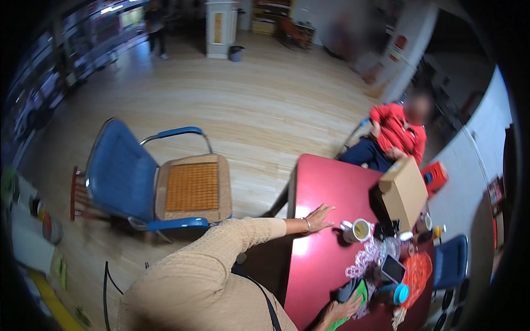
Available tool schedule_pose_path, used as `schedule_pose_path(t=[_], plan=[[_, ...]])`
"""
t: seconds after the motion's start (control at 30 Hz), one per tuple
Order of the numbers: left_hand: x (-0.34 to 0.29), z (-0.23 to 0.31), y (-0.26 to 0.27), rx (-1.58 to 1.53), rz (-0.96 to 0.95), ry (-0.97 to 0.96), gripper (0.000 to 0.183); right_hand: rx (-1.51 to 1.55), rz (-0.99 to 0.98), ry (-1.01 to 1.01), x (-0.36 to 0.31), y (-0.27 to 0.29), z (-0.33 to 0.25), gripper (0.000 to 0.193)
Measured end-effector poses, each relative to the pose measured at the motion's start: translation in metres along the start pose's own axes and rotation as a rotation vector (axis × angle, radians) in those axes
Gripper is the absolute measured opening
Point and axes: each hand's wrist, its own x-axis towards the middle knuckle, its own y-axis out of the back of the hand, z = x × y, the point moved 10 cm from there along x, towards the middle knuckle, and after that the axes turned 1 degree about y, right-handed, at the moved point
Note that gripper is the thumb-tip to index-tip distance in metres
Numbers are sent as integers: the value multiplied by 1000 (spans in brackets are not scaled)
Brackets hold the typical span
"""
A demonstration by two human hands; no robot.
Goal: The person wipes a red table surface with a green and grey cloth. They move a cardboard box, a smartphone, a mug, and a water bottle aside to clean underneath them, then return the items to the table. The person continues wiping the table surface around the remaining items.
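Observation:
My left hand (319, 218), a bracelet at its wrist, reaches over the red table (320, 179) with fingers spread, holding nothing. Closest to it is a white mug (356, 230) with yellowish contents. At the near part of the table, my right hand (343, 310) is closed on a green and grey cloth (359, 295); its fingertips are partly hard to make out. Beside the cloth are a turquoise-lidded cup (400, 293), a dark-screened device (393, 268) and a red plastic bag (419, 276). A lacy purple-white mat (361, 262) lies partly under these things.
A cardboard box (406, 193) stands at the table's far right. Beyond it sits a person in red (397, 129). A blue armchair (124, 171) with a woven seat pad is at the left, another blue chair (451, 262) at the right. Someone else (155, 27) stands far off.

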Motion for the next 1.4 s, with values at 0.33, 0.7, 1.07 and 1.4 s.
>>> schedule_pose_path(t=[0.33,0.7,1.07,1.4], plan=[[-59,-82,110,-600,718,424,45,-150,13,182,6,-16,-7,75],[-144,60,-38,488,0,363,72,34,47,207,-4,10,-23,85],[-153,63,-40,545,32,262,72,-55,22,235,-9,23,-35,65],[-152,62,-39,632,6,281,71,170,85,250,-11,27,-35,91]])
